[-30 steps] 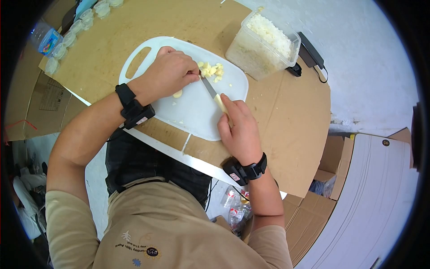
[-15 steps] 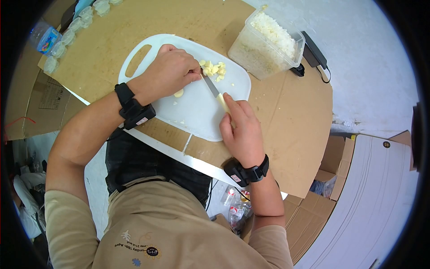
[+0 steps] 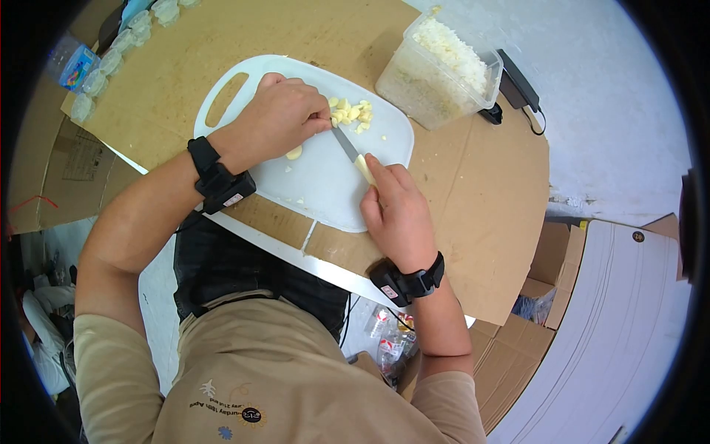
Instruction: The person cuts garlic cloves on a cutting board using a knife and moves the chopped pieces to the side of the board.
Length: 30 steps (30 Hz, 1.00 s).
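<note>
A white cutting board lies on the cardboard-covered table. Over its upper part, my left hand has its fingers pinched together at the knife's tip; what they hold is too hidden to name. My right hand is closed around the pale handle of a small knife, whose blade points up and left to my left fingertips. Several pale yellow cut pieces lie in a pile just right of my left fingers. A single round slice rests below my left hand.
A clear plastic tub of white rice stands beyond the board at the right, next to a black power adapter. Small lidded cups line the table's upper left edge by a plastic bottle. Open cardboard boxes stand at the right.
The view has shifted slightly. Both hands stay almost in place, and the knife's tip remains at my left fingertips.
</note>
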Motion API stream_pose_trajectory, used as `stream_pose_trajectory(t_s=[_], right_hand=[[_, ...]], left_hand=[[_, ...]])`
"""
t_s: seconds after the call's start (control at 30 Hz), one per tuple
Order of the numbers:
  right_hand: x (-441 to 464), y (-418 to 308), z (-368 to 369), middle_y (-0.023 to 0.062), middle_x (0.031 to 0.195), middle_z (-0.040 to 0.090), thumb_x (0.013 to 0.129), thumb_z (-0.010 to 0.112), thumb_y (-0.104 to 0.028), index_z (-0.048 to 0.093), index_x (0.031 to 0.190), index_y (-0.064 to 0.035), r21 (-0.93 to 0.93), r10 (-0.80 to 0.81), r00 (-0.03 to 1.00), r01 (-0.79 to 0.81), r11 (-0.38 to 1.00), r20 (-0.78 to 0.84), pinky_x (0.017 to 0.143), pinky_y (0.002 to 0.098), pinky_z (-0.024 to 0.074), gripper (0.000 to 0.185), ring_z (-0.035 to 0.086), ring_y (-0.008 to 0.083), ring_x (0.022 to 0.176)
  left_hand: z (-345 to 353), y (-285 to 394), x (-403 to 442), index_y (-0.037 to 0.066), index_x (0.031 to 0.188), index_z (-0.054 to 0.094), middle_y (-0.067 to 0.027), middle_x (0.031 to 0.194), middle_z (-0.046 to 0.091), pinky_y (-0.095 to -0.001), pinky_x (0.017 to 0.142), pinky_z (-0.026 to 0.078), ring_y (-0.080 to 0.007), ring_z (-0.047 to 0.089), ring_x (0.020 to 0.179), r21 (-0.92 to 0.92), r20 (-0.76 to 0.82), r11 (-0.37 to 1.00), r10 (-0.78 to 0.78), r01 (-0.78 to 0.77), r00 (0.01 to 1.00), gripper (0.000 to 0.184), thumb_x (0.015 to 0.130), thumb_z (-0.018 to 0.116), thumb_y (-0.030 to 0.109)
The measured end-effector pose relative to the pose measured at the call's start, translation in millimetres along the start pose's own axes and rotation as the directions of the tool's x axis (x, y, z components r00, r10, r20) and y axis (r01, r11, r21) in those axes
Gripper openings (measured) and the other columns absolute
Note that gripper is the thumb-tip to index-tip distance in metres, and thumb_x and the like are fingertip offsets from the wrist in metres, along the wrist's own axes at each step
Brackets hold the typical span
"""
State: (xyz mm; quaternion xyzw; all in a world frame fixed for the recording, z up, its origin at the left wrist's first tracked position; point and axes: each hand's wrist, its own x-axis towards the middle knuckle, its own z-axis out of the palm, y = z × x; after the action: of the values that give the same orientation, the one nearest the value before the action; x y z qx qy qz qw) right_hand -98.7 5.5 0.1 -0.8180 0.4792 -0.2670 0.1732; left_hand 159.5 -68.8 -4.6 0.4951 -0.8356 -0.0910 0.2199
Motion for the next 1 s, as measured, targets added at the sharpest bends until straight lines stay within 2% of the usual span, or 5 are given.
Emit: stream_pose_trajectory(t_s=[0.27,0.5,0.7,1.0], right_hand=[[0.8,2.5,-1.0,0.0156,0.106,0.066,0.093,0.064,-0.003,0.068,0.137,-0.0024,0.071,-0.007,0.995,0.014,0.997,-0.097,0.073,0.0429,0.0581,0.044,0.070,0.0349,0.082],[0.2,4.0,-4.4,0.0153,0.105,0.067,0.093,0.064,-0.002,0.068,0.137,-0.0024,0.063,-0.015,0.991,0.023,0.998,-0.136,0.072,0.0424,0.0580,0.045,0.070,0.0346,0.081],[-1.0,6.3,-2.8,0.0161,0.104,0.068,0.093,0.064,-0.003,0.068,0.136,-0.0013,0.062,-0.045,0.989,0.054,0.997,-0.140,0.073,0.0428,0.0582,0.044,0.070,0.0354,0.082],[-1.4,3.2,-3.8,0.0189,0.103,0.067,0.093,0.063,-0.004,0.069,0.134,0.0009,0.107,0.011,0.998,-0.005,0.994,-0.058,0.077,0.0448,0.0582,0.041,0.069,0.0389,0.085]], left_hand=[[1.4,-2.3,-2.0,0.011,0.094,0.075,-0.0016,0.090,0.070,-0.0426,0.101,0.038,-0.0232,0.065,0.100,0.017,-0.030,0.999,0.031,-0.031,0.999,0.010,0.096,0.075,0.021],[-2.3,4.9,0.8,0.010,0.093,0.075,-0.0025,0.089,0.070,-0.0420,0.097,0.039,-0.0234,0.064,0.100,0.054,0.004,0.998,0.020,-0.020,1.000,0.008,0.094,0.073,0.018],[-0.4,6.6,0.8,0.009,0.094,0.075,-0.0028,0.091,0.071,-0.0413,0.096,0.039,-0.0234,0.065,0.101,0.074,-0.021,0.997,0.039,-0.037,0.999,0.006,0.094,0.072,0.015],[-1.2,3.9,0.8,0.010,0.096,0.075,-0.0023,0.094,0.072,-0.0409,0.096,0.039,-0.0232,0.065,0.103,0.093,-0.017,0.993,0.081,-0.079,0.997,0.004,0.093,0.073,0.012]])
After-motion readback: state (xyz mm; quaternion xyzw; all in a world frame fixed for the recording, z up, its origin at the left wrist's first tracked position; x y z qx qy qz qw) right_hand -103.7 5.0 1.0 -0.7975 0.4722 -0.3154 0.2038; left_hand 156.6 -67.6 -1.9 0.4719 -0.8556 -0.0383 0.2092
